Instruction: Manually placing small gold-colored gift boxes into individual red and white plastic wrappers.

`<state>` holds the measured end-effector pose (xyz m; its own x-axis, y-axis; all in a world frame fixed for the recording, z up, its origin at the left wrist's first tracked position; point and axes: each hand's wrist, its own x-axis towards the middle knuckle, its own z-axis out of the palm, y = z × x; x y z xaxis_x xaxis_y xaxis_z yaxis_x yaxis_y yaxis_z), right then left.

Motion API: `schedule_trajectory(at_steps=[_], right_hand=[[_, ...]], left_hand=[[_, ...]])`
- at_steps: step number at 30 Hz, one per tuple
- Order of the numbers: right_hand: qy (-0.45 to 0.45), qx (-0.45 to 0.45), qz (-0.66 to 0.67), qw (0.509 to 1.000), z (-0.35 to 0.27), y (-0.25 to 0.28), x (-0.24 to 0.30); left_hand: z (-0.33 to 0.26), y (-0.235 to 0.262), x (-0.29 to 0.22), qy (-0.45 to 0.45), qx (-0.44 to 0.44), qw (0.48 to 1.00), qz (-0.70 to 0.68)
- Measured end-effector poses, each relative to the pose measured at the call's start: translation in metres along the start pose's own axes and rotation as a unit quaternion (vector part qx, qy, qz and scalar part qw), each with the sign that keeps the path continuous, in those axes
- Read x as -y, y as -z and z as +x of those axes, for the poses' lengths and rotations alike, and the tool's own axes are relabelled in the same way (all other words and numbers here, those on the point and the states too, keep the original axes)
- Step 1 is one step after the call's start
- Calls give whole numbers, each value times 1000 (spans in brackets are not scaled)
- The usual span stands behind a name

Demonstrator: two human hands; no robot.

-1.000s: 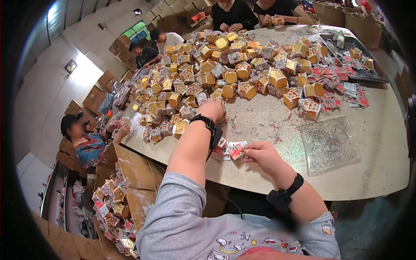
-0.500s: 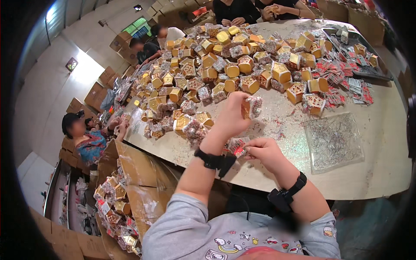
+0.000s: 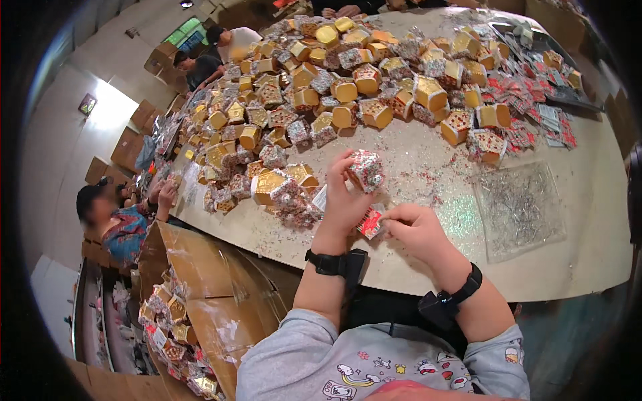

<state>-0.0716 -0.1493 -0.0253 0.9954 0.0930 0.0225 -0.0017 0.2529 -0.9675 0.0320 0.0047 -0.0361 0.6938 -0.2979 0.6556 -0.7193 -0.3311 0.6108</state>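
Note:
My left hand (image 3: 346, 200) is raised over the near middle of the table, its fingers closed round a small house ornament (image 3: 367, 171). The ornament's roof is coated in white, red and silver bits and faces up. Just right of it, my right hand (image 3: 420, 234) pinches a small red-and-white tag (image 3: 370, 223) by its edge. The tag hangs below the ornament, close to the left palm; whether a string joins the two is too small to tell. More ornaments with gold walls (image 3: 269, 185) lie beside my left wrist.
A big heap of gold house ornaments (image 3: 344, 90) covers the far table. At right are loose red-and-white tags (image 3: 518, 93), a black tray (image 3: 572, 99) and a clear flat bag (image 3: 518, 210) of thin silvery strands. A cardboard box (image 3: 214, 287) stands at lower left. Co-workers (image 3: 124, 224) sit around.
My left hand has come down and turned the ornament so its roof faces up. The right hand stays near it, still pinching the tag. The whole view has shifted slightly.

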Motion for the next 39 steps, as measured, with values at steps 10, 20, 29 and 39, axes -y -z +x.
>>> schedule_trajectory(at_steps=[10, 20, 29, 39], right_hand=[[162, -134, -162, 964, 2, 7, 10], [170, -176, -182, 952, 6, 8, 9], [155, -189, -167, 955, 7, 10, 5], [-32, -157, 58, 985, 9, 14, -1]], left_hand=[[3, 18, -42, -3, 107, 992, 62], [1, 23, -44, -10, 171, 979, 109], [1, 21, -43, -31, 171, 975, 141], [2, 16, -46, -96, 137, 965, 202]])
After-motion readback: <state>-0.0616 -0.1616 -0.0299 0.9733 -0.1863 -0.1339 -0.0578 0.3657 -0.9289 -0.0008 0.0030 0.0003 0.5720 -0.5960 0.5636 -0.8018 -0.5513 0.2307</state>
